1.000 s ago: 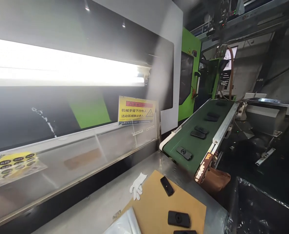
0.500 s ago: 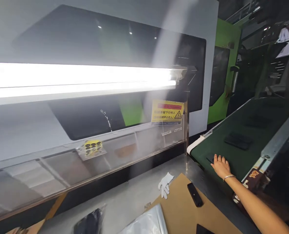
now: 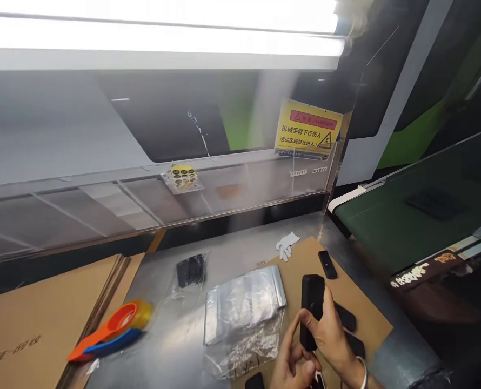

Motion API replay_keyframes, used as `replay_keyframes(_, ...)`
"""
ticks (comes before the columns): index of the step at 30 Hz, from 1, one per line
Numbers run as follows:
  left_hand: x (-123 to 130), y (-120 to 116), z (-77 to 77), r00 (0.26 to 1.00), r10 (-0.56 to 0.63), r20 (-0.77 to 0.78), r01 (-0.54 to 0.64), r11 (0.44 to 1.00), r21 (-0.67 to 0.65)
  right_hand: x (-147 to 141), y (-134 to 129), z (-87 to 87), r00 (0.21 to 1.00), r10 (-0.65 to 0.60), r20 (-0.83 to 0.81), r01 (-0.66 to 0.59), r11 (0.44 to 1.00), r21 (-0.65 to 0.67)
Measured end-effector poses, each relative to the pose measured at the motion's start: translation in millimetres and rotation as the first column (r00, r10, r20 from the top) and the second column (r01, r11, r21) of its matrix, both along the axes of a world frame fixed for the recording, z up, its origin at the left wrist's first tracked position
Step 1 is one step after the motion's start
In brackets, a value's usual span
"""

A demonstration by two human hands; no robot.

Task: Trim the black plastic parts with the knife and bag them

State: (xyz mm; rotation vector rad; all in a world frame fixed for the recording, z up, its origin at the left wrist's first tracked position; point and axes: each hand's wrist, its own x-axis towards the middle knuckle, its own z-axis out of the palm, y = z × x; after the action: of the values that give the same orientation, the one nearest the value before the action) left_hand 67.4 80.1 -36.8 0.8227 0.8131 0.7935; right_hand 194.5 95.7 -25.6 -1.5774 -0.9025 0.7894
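Note:
My right hand (image 3: 333, 332), with a bracelet at its wrist, grips a black oblong part (image 3: 312, 294) and holds it tilted up above a cardboard sheet (image 3: 372, 319). Close against its lower end is my left hand (image 3: 291, 359), fingers curled. A small black-and-white item (image 3: 318, 380) shows by the left fingers, mostly hidden; its kind is unclear. Similar black parts lie on the cardboard: one (image 3: 327, 265) behind the hands, one (image 3: 345, 317) and another (image 3: 354, 344) partly behind the right hand, and one (image 3: 254, 381) at the bottom edge.
Left of the hands lies a stack of clear plastic bags (image 3: 244, 297). A white glove (image 3: 287, 246), a bagged black item (image 3: 191, 270), a tape dispenser (image 3: 111, 332) and cardboard sheets (image 3: 41, 319) are on the metal table. A green conveyor (image 3: 370, 227) carrying dark parts stands right, a clear barrier (image 3: 232, 189) behind.
My right hand has come off the conveyor, back and left over the cardboard, and now holds a black part upright. My left hand has entered the view. The view has tilted down.

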Motion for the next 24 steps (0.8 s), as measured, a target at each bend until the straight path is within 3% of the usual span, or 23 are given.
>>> replay_keyframes(2, -1, -2, -4.3, 0.992, 0.048, 0.113, -0.051, 0.998, 0.026, -25, -17, -1.4, 0.996, 0.020, -0.086, -0.026, 0.997, -0.073)
replay_keyframes(4, -7, -6, -4.4, 0.990, 0.068, 0.120, -0.073, 0.996, 0.041, -33, -26, 0.8, 0.987, 0.045, -0.153, -0.066, 0.989, -0.133)
replay_keyframes(6, -17, -9, -2.2, 0.996, 0.027, 0.089, -0.032, 0.998, 0.051, -31, -28, 7.4, 0.975, 0.111, -0.192, -0.138, 0.981, -0.133)
replay_keyframes(10, -33, -16, 0.0, 0.990, -0.112, 0.086, 0.109, 0.993, 0.034, -21, -19, 29.8, 0.938, 0.275, -0.210, -0.283, 0.959, -0.005)
replay_keyframes(13, -39, -20, -2.0, 0.978, -0.184, 0.094, 0.181, 0.983, 0.035, -21, -11, 42.7, 0.910, 0.338, -0.241, -0.350, 0.937, -0.008)
replay_keyframes(16, -41, -23, -3.7, 0.963, -0.241, 0.123, 0.236, 0.970, 0.054, -27, -5, 42.6, 0.912, 0.318, -0.259, -0.336, 0.942, -0.027)
replay_keyframes(21, -43, -26, 0.6, 0.958, -0.244, 0.151, 0.241, 0.970, 0.038, -35, 4, 32.9, 0.965, 0.183, -0.189, -0.189, 0.982, -0.016)
replay_keyframes(24, -45, -25, 4.7, 0.958, -0.252, 0.135, 0.247, 0.968, 0.050, -32, 5, 39.2, 0.958, 0.189, -0.216, -0.205, 0.977, -0.051)
